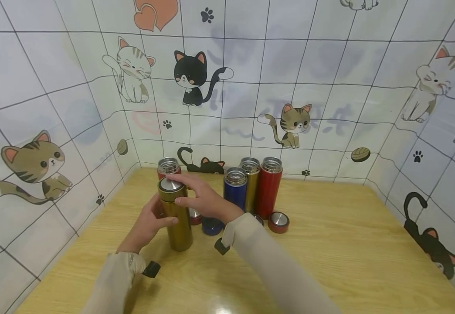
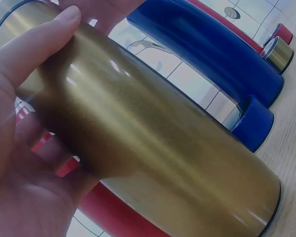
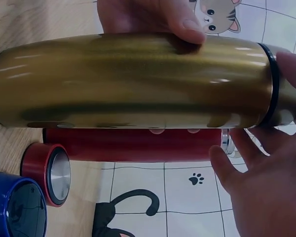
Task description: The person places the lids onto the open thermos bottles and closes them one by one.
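Observation:
A gold thermos bottle (image 1: 179,229) stands upright on the table with its gold lid (image 1: 168,195) on top. My left hand (image 1: 146,226) grips the bottle's body, thumb across the front in the left wrist view and fingers behind. At the top, my right hand (image 1: 202,197) holds the lid between its thumb and fingers. Just behind stands an uncapped red bottle (image 1: 168,165), partly hidden by the gold one. Beside the bottle lie a blue lid (image 1: 212,226) and a red lid (image 1: 195,216), the latter partly covered by my right hand in the head view.
To the right stand an uncapped blue bottle (image 1: 235,187), a gold bottle (image 1: 251,183) and a second red bottle (image 1: 269,187). Another red lid (image 1: 278,222) lies before them. A gold lid (image 2: 280,54) shows in the left wrist view. Cat-printed cloth walls (image 1: 243,100) enclose the wooden table (image 1: 349,244).

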{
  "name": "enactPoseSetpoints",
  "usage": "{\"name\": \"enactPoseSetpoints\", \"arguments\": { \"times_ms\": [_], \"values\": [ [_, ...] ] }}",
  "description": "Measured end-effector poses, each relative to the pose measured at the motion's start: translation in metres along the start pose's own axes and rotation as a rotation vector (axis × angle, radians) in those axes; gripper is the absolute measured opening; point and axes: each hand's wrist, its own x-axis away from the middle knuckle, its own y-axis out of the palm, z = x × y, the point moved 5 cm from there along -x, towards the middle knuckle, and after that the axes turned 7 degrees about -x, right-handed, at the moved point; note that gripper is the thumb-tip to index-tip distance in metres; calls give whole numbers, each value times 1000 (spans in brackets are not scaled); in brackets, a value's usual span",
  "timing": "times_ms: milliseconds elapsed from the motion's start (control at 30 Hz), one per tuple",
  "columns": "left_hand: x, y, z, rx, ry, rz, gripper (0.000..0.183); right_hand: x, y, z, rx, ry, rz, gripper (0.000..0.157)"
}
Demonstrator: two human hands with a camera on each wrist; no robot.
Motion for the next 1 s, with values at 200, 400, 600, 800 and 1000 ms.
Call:
{"name": "enactPoseSetpoints", "arguments": {
  "times_ms": [200,400,600,800,1000],
  "values": [
    [2,0,1,-6,-18,2,76,3,-1,3,57,77,29,58],
    [3,1,0,-17,-12,22,76,3,-2,1,155,43,92,57],
    [2,2,-1,-8,-7,50,75,4,-1,-4,240,-16,187,57],
    [3,3,-1,-12,-21,71,75,4,3,-8,374,-80,302,57],
    [4,3,-2,-41,-42,93,77,5,8,-12,504,-87,403,56]
  ]
}}
